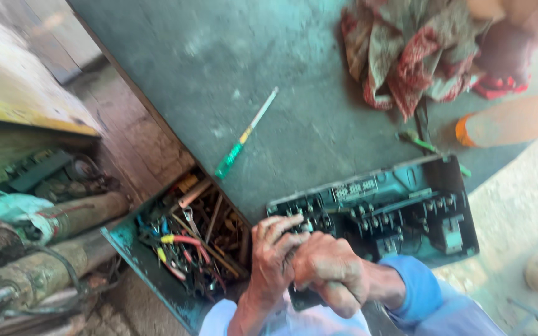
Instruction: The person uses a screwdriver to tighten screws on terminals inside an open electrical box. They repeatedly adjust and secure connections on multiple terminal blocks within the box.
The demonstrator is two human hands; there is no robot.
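Seen from the head camera, a person in pale blue sleeves bends both hands over the near left corner of a dark teal electrical switch box (pixel 406 211), a flat open housing of plastic and metal packed with black terminal blocks, which lies on a worn green-painted metal worktop (pixel 219 56) near its front edge. The left hand (pixel 273 252) rises from the bottom of the frame with the wrist bent back, its fingers (pixel 284 225) spread slightly and laid flat across the box's corner terminals. The right hand (pixel 331 270) comes in from the lower right, forearm angled across the body, its fingers curled tight in a fist just beside and touching the left hand; what they grip, if anything, cannot be told. To the left of the hands, an open teal metal drawer (pixel 157 267) holds a jumble of rusty spanners and pliers with red and yellow handles. A screwdriver with a green and yellow handle (pixel 244 135) lies alone on the worktop, well apart from the box. A crumpled red and grey patterned cloth (pixel 406 56) sits at the far edge.
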